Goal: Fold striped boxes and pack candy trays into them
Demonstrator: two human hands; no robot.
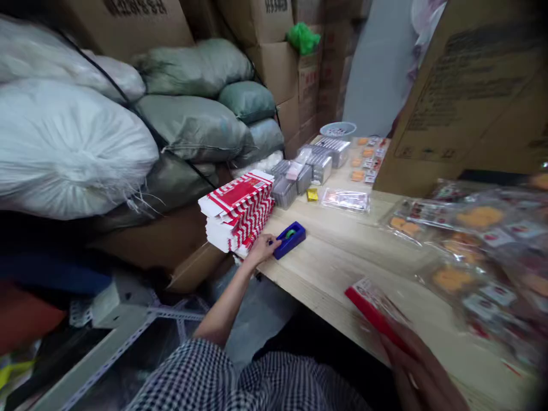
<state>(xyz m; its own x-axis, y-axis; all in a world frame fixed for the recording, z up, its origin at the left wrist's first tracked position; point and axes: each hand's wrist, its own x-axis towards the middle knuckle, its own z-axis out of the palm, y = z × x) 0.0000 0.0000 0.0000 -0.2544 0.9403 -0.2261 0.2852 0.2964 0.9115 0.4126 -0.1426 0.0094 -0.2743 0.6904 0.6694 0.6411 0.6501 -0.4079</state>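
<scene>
My left hand (262, 249) is at the near left end of a blue tape dispenser (291, 240) with a green roll in it. Its fingers are pinched together at that end, but any strip of tape between them is too small to see. Close behind this hand stands a stack of flat red-and-white striped boxes (240, 208) at the table edge. On the right, blurred by motion, my right hand (422, 365) grips a slim red box (377, 314) with a printed, partly clear-looking face, held over the table's front.
On the wooden table (329, 251) lie clear packs with orange pieces (454, 279) at right. Grey plastic trays (286, 185), a yellow packet (312, 194), a flat clear pack (346, 200) and a blue basin (338, 129) lie farther back. Stuffed sacks (192, 125) rise at left, a large carton (462, 97) at right.
</scene>
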